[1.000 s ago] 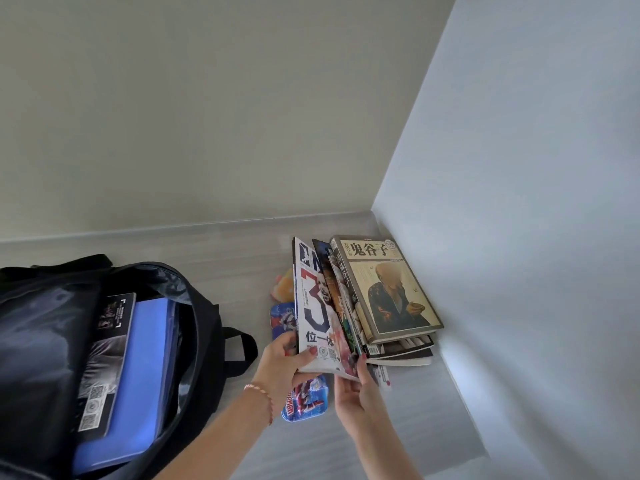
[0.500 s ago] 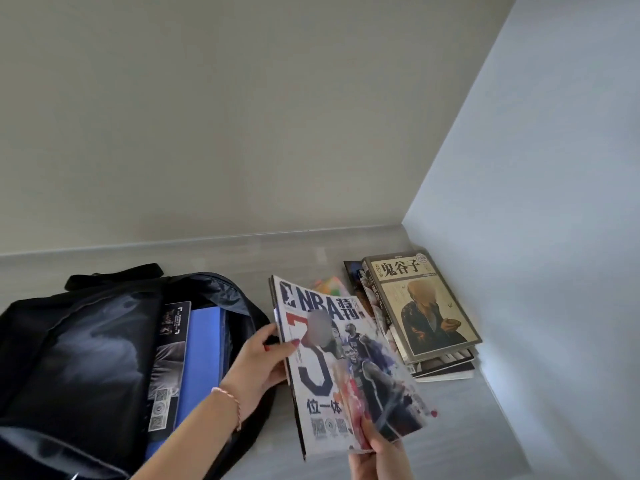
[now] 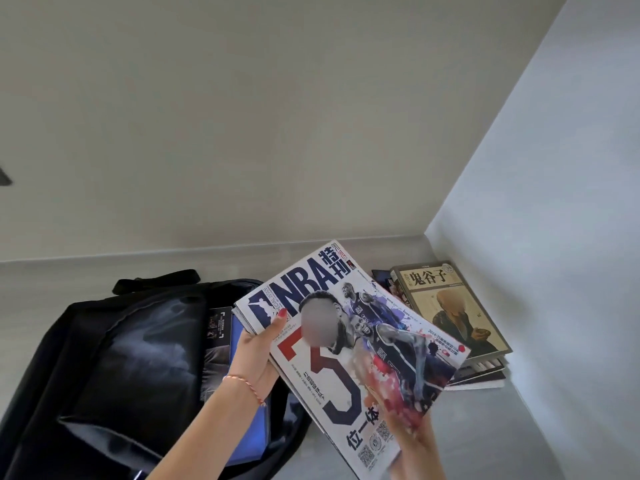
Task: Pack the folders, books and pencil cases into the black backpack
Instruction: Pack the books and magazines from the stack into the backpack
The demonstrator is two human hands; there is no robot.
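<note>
I hold a white basketball magazine (image 3: 346, 344), with at least one more under it, above the table. My left hand (image 3: 258, 355) grips its left edge, thumb on the cover. My right hand (image 3: 408, 434) holds the lower right corner from beneath. The black backpack (image 3: 114, 368) lies open to the left, with a blue folder (image 3: 239, 327) and a dark book (image 3: 217, 327) inside. The magazine's left corner hangs over the bag's opening. A stack of books (image 3: 453, 306) with a tan cover on top sits in the right corner.
The grey tabletop (image 3: 485, 438) meets a beige wall behind and a pale wall on the right, close to the book stack. The magazine hides the table area where pencil cases lay earlier.
Both hands have lifted the magazine off the leaning pile and swung it left and up, toward the backpack's opening. The camera view has shifted left, so the stack sits further right.
</note>
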